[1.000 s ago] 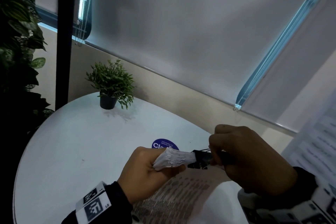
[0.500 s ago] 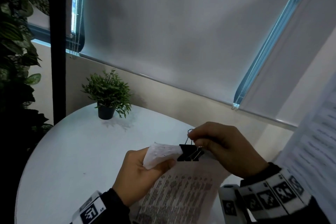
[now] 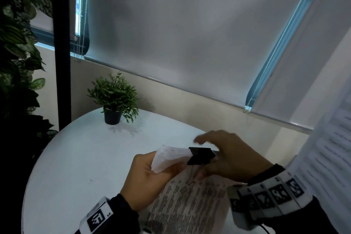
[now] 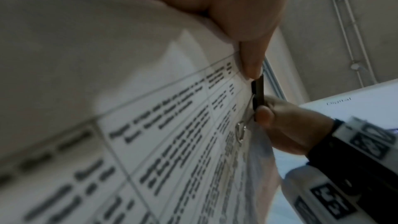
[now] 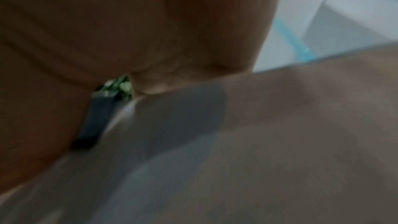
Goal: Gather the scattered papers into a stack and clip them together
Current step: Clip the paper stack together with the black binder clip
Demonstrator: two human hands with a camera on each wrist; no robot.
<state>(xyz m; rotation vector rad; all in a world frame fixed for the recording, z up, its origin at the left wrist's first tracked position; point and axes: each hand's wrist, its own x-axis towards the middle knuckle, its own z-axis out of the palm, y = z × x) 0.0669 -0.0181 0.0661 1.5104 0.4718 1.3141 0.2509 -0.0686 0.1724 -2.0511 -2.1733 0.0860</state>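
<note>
Two hands meet over the near right part of the round white table (image 3: 76,157). My left hand (image 3: 150,178) curls its fingers and thumb round the far left corner of the thick stack of printed white papers (image 3: 190,207), pinching it where the page edges fan out. A black metal binder clip (image 3: 201,156) sits on the stack's far edge, just right of that corner; one of its silver wire handles (image 3: 191,176) lies folded flat on the top sheet. My right hand (image 3: 233,157) is at the clip's right side, a fingertip touching the clip's end in the left wrist view, the far fingers reaching out over it. They are blurred, so I cannot tell whether this grip is pinching or spread.

Left and far of the hands the table is open white surface up to its curved rim. A small green plant in a black pot (image 3: 114,100) stands near the far edge, well apart from the stack. Grey roller blinds (image 3: 180,34) cover the windows behind, a black post (image 3: 60,53) rises at the left, and large dark leaves (image 3: 17,43) fill the left edge.

Another printed sheet (image 3: 328,157) is cut off at the right edge. The stack's near end runs out of frame, and the right wrist view is mostly blur.
</note>
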